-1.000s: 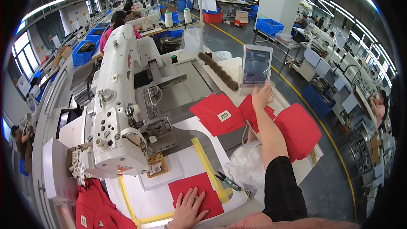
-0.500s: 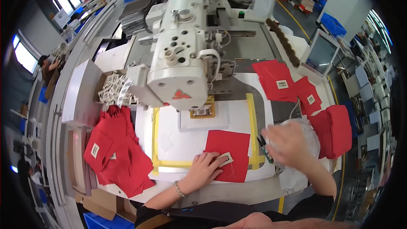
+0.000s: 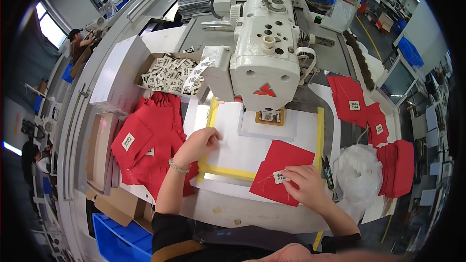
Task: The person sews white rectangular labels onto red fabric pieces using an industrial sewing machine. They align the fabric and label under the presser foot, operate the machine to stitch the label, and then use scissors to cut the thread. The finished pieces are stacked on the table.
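The right hand presses flat, fingers together, on the white label to seat it on the red cloth piece on the tabletop, while the left hand, loosely curled, rests on the yellow-edged frame below the sewing machine

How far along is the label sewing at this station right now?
Done: labelled red pieces lie to the right of the sewing machine. In hand: the right hand presses a white label onto a red piece lying over the yellow-framed template, while the left hand rests on the template's white sheet. Left: a pile of red pieces on the left and a box of loose labels.
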A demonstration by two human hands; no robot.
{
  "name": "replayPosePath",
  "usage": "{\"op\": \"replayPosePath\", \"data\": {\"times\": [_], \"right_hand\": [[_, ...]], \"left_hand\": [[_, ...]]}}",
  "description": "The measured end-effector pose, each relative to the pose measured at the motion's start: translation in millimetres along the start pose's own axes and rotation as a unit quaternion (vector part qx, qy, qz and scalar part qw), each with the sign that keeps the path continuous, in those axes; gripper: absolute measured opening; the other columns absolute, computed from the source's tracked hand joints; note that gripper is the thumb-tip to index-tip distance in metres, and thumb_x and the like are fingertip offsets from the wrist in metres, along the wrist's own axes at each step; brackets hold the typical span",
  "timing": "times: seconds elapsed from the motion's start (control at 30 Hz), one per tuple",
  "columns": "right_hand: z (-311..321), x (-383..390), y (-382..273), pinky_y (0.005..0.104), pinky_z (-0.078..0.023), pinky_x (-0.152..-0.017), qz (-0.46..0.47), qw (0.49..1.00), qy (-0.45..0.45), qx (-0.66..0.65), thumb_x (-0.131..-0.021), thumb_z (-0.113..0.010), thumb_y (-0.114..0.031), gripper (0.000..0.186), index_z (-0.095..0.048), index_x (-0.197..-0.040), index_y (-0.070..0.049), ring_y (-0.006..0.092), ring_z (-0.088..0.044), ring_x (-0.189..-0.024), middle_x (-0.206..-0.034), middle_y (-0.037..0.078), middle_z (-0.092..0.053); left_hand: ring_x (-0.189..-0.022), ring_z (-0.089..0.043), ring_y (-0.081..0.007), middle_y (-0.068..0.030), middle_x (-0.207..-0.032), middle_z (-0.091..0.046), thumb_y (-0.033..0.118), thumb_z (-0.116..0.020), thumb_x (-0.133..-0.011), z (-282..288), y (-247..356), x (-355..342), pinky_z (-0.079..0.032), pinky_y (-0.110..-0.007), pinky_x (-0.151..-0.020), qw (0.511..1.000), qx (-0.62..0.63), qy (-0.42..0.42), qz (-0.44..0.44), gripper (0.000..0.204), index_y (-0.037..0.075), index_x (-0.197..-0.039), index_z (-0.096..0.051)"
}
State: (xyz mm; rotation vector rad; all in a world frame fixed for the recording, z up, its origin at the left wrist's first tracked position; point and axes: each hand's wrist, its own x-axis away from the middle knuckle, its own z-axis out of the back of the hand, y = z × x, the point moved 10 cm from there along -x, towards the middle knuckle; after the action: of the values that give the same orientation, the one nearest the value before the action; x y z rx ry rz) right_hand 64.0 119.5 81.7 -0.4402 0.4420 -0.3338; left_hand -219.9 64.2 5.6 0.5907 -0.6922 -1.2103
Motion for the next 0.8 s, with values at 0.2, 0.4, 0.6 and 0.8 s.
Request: {"op": "replayPosePath", "data": {"times": [0.2, 0.4, 0.6, 0.8], "right_hand": [[-20, -34, 13, 0.0303, -0.047, -0.069, -0.098, 0.985, -0.029, -0.138, -0.08, -0.077, -0.017, 0.033, -0.065, -0.109, -0.005, 0.0179, -0.062, -0.074, -0.1, 0.007, -0.066], [-55, -48, 41, 0.0213, -0.039, -0.054, -0.248, 0.855, -0.038, -0.453, -0.082, -0.077, -0.01, 0.028, -0.062, -0.103, 0.001, 0.0055, -0.053, -0.063, -0.093, 0.006, -0.064], [-37, -68, 58, 0.0234, -0.04, -0.055, -0.179, 0.935, -0.012, -0.307, -0.081, -0.074, -0.006, 0.008, -0.067, -0.084, -0.002, 0.008, -0.055, -0.064, -0.085, 0.004, -0.06], [-17, -83, 75, 0.0297, -0.043, -0.06, -0.022, 0.996, 0.075, -0.048, -0.079, -0.074, -0.009, 0.008, -0.072, -0.087, -0.008, 0.0184, -0.057, -0.07, -0.084, 0.004, -0.059]], "left_hand": [[-0.064, -0.054, -0.0122, -0.0012, -0.071, -0.055, 0.002, -0.075, -0.076, -11, 44, -3, -0.047, -0.028, -0.063, 0.997, 0.061, -0.006, -0.049, 0.014, 0.002, -0.076, -0.061], [-0.062, -0.052, -0.0012, 0.0051, -0.073, -0.06, 0.006, -0.077, -0.083, -56, 72, -8, -0.045, -0.021, -0.058, 0.93, 0.357, -0.081, -0.028, 0.017, 0.003, -0.078, -0.061], [-0.065, -0.061, -0.0052, -0.003, -0.087, -0.069, 0.005, -0.073, -0.086, -53, 84, -27, -0.05, -0.02, -0.058, 0.935, 0.35, -0.048, -0.026, 0.011, 0.0, -0.094, -0.068], [-0.093, -0.07, -0.0217, -0.0089, -0.11, -0.069, 0.014, -0.067, -0.09, -65, 102, -54, -0.055, -0.031, -0.076, 0.959, 0.145, -0.027, -0.242, 0.02, 0.0, -0.105, -0.068]]}}
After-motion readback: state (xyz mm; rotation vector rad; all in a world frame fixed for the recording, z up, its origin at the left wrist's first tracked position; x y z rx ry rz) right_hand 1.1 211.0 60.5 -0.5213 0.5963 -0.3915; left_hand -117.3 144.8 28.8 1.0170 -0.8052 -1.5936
